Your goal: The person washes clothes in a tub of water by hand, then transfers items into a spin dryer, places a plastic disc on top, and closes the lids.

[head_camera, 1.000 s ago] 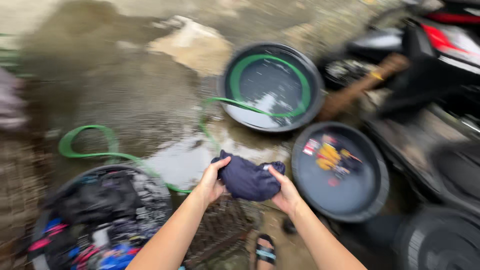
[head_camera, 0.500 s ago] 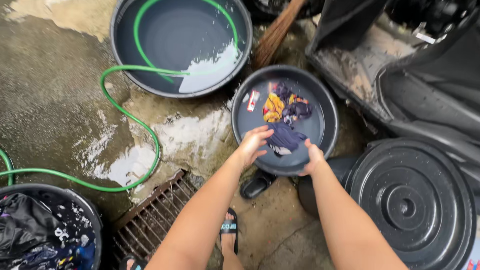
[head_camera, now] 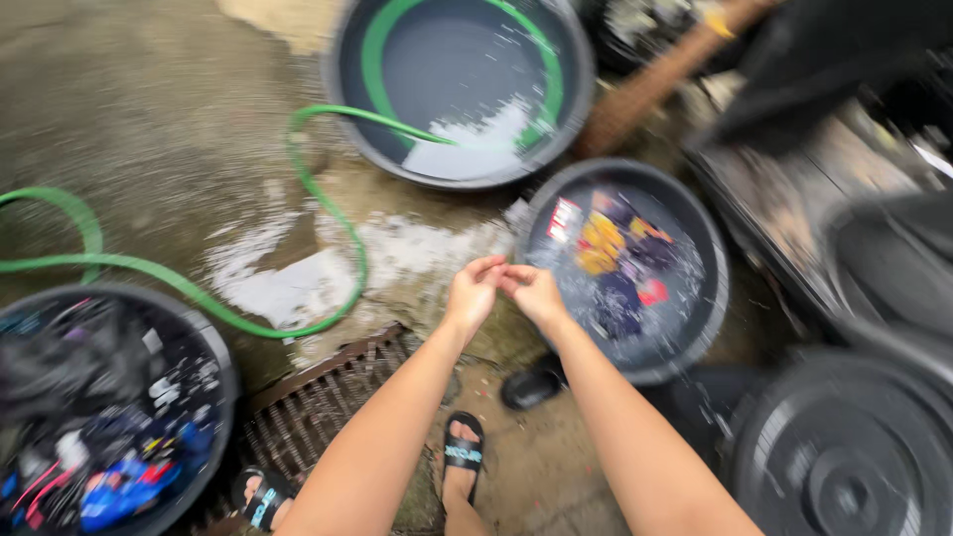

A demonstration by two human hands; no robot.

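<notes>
Near the bottom, a foot in a black sandal (head_camera: 463,454) stands on wet ground, with a drain grate (head_camera: 318,412) at its 10 o'clock. At 8 o'clock sits a black tub (head_camera: 213,372) full of dark clothes. In the middle, the left hand (head_camera: 473,294) and right hand (head_camera: 534,293) meet, fingertips touching; it is too blurry to tell if they pinch anything. Just at their 3 o'clock is a basin (head_camera: 713,298) of water with bright clothes (head_camera: 620,260) in it. Farther off, at 12 o'clock, a green hose (head_camera: 338,213) runs into a big tub (head_camera: 342,74) of water.
</notes>
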